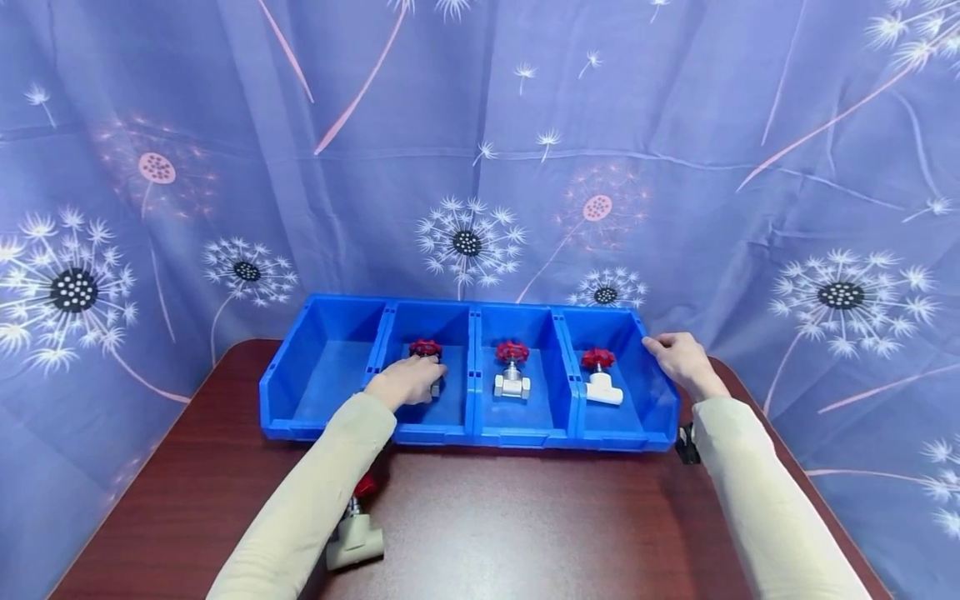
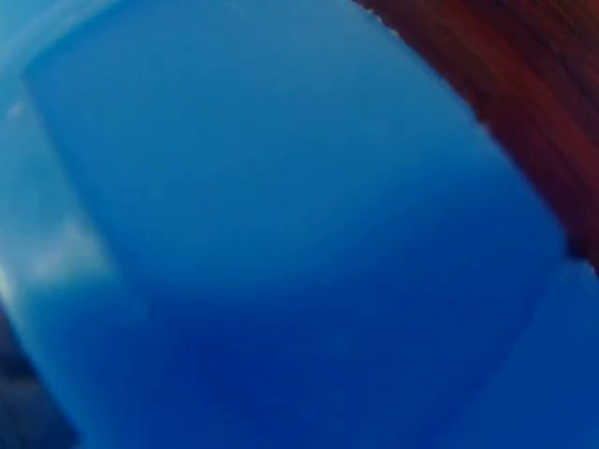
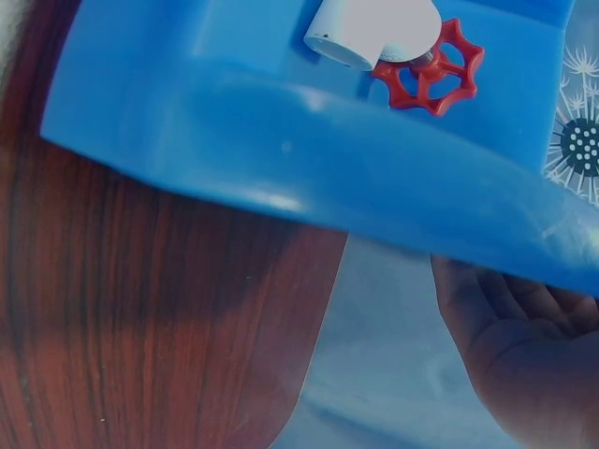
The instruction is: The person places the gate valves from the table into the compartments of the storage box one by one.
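Note:
A long blue bin (image 1: pixel 435 437) with several compartments lies across the table. My left hand (image 1: pixel 407 381) reaches into the second compartment from the left and grips a red-wheeled valve (image 1: pixel 425 348), hiding most of its body. At the bin's right end, my right hand (image 1: pixel 681 360) holds the side wall near its back; the right wrist view shows this hand (image 3: pixel 533 365) outside the wall, fingers bent. A metal valve (image 1: pixel 512 383) stands in the third compartment, a white valve (image 1: pixel 603 388) in the rightmost. The left wrist view has only blurred blue plastic (image 2: pixel 281 187) and some table.
On the brown table (image 1: pixel 555 525), a beige valve (image 1: pixel 356 542) with a red wheel lies in front of the bin, partly behind my left sleeve. A small black object (image 1: pixel 687 444) sits by the right sleeve. A dandelion-patterned curtain (image 1: pixel 375 208) hangs behind.

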The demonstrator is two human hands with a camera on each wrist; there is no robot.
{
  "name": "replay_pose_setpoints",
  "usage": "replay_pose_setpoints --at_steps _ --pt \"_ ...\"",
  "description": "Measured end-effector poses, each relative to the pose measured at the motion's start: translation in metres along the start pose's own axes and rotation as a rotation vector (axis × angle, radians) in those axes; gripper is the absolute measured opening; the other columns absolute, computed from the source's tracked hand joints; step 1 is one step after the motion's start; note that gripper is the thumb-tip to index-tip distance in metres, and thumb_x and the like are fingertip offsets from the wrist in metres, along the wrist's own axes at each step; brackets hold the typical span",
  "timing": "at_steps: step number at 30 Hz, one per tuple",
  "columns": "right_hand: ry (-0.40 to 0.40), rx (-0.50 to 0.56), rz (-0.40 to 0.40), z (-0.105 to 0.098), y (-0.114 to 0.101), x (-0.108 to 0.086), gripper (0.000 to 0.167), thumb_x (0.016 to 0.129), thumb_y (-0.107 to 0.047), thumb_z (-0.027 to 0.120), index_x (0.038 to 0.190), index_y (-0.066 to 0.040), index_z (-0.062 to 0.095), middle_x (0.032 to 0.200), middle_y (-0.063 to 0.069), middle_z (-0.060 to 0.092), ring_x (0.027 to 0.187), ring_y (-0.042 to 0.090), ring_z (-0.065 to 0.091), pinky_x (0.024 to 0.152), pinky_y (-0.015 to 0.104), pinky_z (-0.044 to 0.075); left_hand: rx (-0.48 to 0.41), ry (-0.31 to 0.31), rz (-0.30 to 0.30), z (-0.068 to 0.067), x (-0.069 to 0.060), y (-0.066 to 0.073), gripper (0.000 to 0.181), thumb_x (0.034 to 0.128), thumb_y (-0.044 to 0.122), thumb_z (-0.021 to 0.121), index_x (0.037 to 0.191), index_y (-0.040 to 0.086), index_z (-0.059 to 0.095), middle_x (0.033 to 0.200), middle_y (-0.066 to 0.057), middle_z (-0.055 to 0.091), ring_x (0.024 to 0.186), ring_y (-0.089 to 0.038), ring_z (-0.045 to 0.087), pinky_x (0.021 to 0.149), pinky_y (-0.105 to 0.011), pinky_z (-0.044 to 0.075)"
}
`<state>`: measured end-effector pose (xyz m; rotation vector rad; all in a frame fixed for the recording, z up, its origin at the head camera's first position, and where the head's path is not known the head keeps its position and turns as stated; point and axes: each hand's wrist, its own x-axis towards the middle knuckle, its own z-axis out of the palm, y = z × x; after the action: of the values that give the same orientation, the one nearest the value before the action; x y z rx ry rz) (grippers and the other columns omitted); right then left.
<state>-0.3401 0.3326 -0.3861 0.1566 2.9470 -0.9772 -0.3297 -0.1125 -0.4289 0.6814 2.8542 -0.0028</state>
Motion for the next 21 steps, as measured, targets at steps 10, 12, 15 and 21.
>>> replay_pose_setpoints --at_steps 10,12,15,21 --pt "-0.007 0.016 0.002 -0.0010 -0.0020 -0.0002 0.056 0.105 -0.040 0.041 0.133 0.007 0.051 0.129 0.032 0.052 0.113 0.046 0.052 0.093 0.056 0.045 -0.039 -0.021 -0.020 -0.0001 0.0018 -0.0001 0.051 0.0922 0.020 0.070 0.140 0.014 0.053 0.148 -0.012 0.044 0.136 -0.034 0.040 0.108 -0.050 0.032" --pt "-0.004 0.011 -0.005 -0.0012 -0.0020 -0.0002 0.056 0.105 -0.040 0.041 0.133 0.007 0.052 0.129 0.033 0.052 0.113 0.047 0.052 0.093 0.056 0.045 -0.047 -0.026 -0.025 -0.0002 0.0014 -0.0002 0.053 0.0924 0.020 0.070 0.141 0.014 0.051 0.149 -0.012 0.042 0.137 -0.034 0.038 0.109 -0.050 0.030" --pt "0.008 0.003 -0.016 -0.0015 -0.0018 -0.0002 0.056 0.104 -0.040 0.042 0.131 0.008 0.053 0.128 0.033 0.053 0.113 0.046 0.053 0.092 0.056 0.044 -0.041 -0.029 -0.026 -0.0004 0.0006 -0.0001 0.054 0.0927 0.021 0.069 0.143 0.014 0.050 0.150 -0.012 0.042 0.138 -0.033 0.037 0.109 -0.050 0.030" --pt "0.008 0.010 -0.011 -0.0013 -0.0008 -0.0012 0.056 0.104 -0.041 0.041 0.131 0.006 0.054 0.127 0.031 0.054 0.112 0.045 0.053 0.091 0.055 0.045 -0.027 0.005 0.002 -0.0003 -0.0004 0.0003 0.049 0.0913 0.019 0.071 0.137 0.015 0.056 0.144 -0.013 0.048 0.132 -0.033 0.044 0.106 -0.052 0.034"
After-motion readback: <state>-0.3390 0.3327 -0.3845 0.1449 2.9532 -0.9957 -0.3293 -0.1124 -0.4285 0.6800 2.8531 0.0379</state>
